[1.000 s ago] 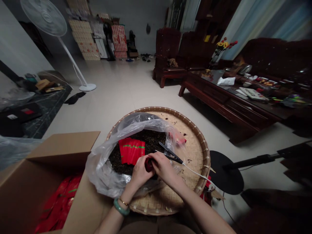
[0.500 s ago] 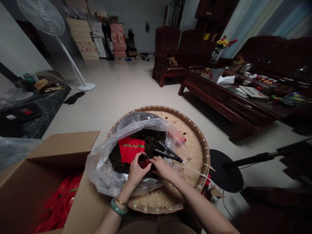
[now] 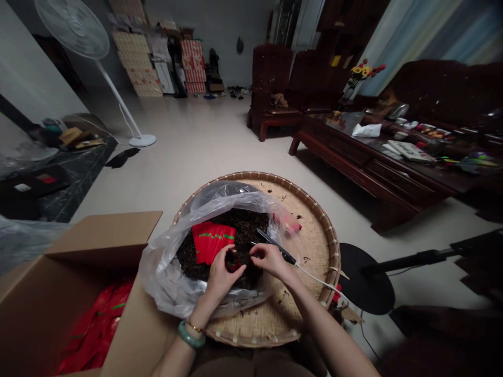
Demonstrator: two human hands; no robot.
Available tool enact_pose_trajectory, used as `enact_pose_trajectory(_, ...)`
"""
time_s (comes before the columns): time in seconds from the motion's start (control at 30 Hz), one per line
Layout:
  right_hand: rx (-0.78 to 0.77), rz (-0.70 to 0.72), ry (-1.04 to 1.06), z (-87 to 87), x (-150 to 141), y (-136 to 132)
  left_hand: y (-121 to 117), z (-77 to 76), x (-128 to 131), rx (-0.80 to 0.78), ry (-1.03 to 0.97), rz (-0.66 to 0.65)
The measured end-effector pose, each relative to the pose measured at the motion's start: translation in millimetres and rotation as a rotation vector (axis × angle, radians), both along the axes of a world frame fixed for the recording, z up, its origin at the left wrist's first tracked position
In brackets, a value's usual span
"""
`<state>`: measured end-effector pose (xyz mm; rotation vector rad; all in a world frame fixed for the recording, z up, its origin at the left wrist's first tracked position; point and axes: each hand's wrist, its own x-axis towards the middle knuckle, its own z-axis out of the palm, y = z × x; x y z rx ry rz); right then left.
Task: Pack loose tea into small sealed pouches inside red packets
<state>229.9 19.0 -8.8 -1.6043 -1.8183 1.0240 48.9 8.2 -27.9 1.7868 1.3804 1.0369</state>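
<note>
My left hand [image 3: 222, 272] is closed around a small red packet [image 3: 233, 264], its dark mouth facing up. Just to its right, my right hand [image 3: 269, 259] has its fingertips pinched together over dark loose tea leaves [image 3: 247, 219]; whatever is between them is too small to make out. The leaves fill an open clear plastic bag [image 3: 161, 272] on a round woven bamboo tray [image 3: 314, 220]. A fanned row of red packets [image 3: 212, 242] with green bands lies on the leaves. Partly behind my right hand is a black tong-shaped tool [image 3: 277, 245] with a white cord.
At the left stands an open cardboard box [image 3: 102, 230] holding red packets [image 3: 100, 324]. A black round stand base [image 3: 363, 280] is on the floor right of the tray. A dark wooden table [image 3: 353, 152], a white fan [image 3: 142, 140] and stacked boxes [image 3: 192, 68] are farther off.
My right hand has moved right, away from the red packet, and its fingers are now pinched over the leaves. My left hand keeps holding the packet in nearly the same place.
</note>
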Motion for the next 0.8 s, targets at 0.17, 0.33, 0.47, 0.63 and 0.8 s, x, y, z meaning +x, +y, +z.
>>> enact_pose_trajectory(0.17,0.073,-0.069,0.392,44.8,-9,-9,1,0.7,4,0.001,0.04,-0.012)
enact_pose_trajectory(0.33,0.101,-0.063,0.466,61.9,-23,-14,2,-0.6,4,0.008,0.032,-0.037)
enact_pose_trajectory(0.47,0.226,-0.014,0.287,61.1,-19,-21,2,-1.5,4,0.0,0.035,-0.05)
enact_pose_trajectory(0.63,0.305,0.213,-0.018,51.7,-25,-31,0,-3.5,5,-0.003,0.028,-0.038)
enact_pose_trajectory(0.8,0.317,0.126,0.044,43.5,-31,-25,-1,-3.9,4,0.018,0.044,-0.028)
